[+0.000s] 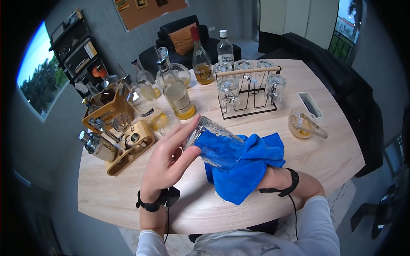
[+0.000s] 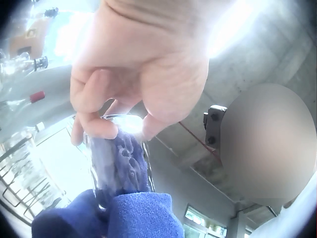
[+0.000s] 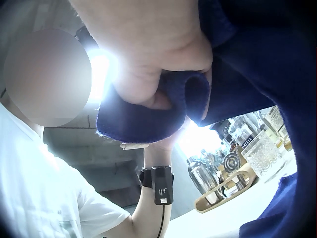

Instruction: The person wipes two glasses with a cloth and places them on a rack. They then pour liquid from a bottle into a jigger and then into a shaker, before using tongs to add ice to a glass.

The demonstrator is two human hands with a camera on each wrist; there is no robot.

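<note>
A clear glass (image 1: 215, 143) lies tilted in the air above the table's near part, its base toward the left hand (image 1: 168, 164). In the left wrist view the fingers and thumb of that hand (image 2: 143, 74) grip the glass (image 2: 121, 158) round its end. Blue cloth (image 1: 241, 181) shows inside the glass and is bunched about its other end. The right hand (image 3: 153, 54) holds folds of the cloth (image 3: 143, 116); in the head view its fingers are hidden under the cloth.
A wire rack (image 1: 250, 114) with several glass mugs stands behind the cloth. Several bottles (image 1: 175, 94), a shaker (image 1: 98, 146) and a wooden holder (image 1: 147, 132) are at the left. A bowl with tongs (image 1: 300, 123) sits at the right, near a small tray (image 1: 317, 112).
</note>
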